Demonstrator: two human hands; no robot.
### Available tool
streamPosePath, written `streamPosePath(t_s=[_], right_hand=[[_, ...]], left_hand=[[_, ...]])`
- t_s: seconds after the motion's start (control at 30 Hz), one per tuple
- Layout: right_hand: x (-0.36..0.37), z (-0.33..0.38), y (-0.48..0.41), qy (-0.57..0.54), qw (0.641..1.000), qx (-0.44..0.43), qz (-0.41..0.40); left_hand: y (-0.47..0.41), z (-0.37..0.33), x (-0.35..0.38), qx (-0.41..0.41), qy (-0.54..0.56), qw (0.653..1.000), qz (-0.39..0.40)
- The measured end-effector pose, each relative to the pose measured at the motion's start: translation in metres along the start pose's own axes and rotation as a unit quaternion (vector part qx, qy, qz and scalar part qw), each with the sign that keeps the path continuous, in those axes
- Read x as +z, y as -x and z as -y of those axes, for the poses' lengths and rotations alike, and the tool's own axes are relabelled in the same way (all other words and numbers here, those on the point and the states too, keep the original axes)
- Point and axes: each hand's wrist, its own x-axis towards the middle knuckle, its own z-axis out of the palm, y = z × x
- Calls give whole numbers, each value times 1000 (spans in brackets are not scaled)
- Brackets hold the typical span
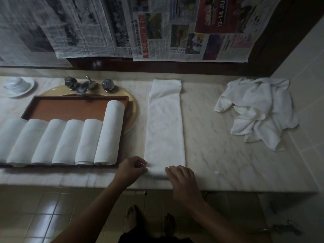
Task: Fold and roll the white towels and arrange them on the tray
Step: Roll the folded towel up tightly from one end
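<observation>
My left hand (133,166) pinches the near left corner of the folded towel (164,125), fingers curled around the small first turn of the roll. My right hand (180,174) curls over that same turn on its right side. The towel lies as a long strip in the centre of the frame, running from my hands up toward the back of the counter (219,146).

The main risk, as I judge it, is uneven pressure. If one hand pushes ahead of the other, the roll goes crooked and ends up cone-shaped, and it won't match the rolled towels (108,135) lined up at lower left. A loose first turn would leave a slack, fat roll that opens up once I let go.

The strip's far end looks a little narrower and less even than the rest, so the layers could slide apart as I reach it. The roll also sits close to the counter's front edge, so a slip could drag it off.

The tray (73,109) partly overhangs the basin (132,109), so a heavy placement might tip it. The loose towels (257,111) wait at upper right.
</observation>
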Motion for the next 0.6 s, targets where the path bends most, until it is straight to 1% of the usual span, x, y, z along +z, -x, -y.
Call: streamPosePath(t_s=[0.03, 0.07, 0.1, 0.13, 0.17, 0.2, 0.23, 0.27, 0.37, 0.47, 0.53, 0.6], right_hand=[[4, -2, 2, 12, 1000, 1, 12], [8, -5, 3, 26, 1000, 0, 17], [10, -7, 2, 35, 999, -3, 25], [12, -8, 2, 42, 999, -8, 29], [12, -9, 0, 43, 998, -10, 39], [13, -10, -2, 47, 998, -14, 43], [12, -12, -4, 50, 997, -16, 52], [11, -13, -6, 50, 997, -15, 60], [4, -13, -15, 42, 995, 1, 94], [0, -14, -19, 55, 995, -7, 80], [-2, -17, -16, 59, 995, -15, 74], [-4, -20, -7, 42, 995, -17, 87]], left_hand=[[5, -4, 5, 43, -51, 997, -36], [11, -6, 11, 111, -107, 985, -79], [17, -7, 20, 192, -161, 962, -106], [22, -7, 30, 261, -213, 936, -106], [26, -6, 40, 310, -262, 909, -95], [26, -3, 50, 336, -305, 887, -84], [26, 2, 57, 343, -337, 873, -78], [23, 7, 62, 339, -358, 867, -70], [16, 22, 59, 309, -392, 866, -33], [9, 23, 49, 298, -396, 868, 9], [9, 20, 44, 308, -388, 868, 18], [16, 23, 39, 325, -385, 863, 24]])
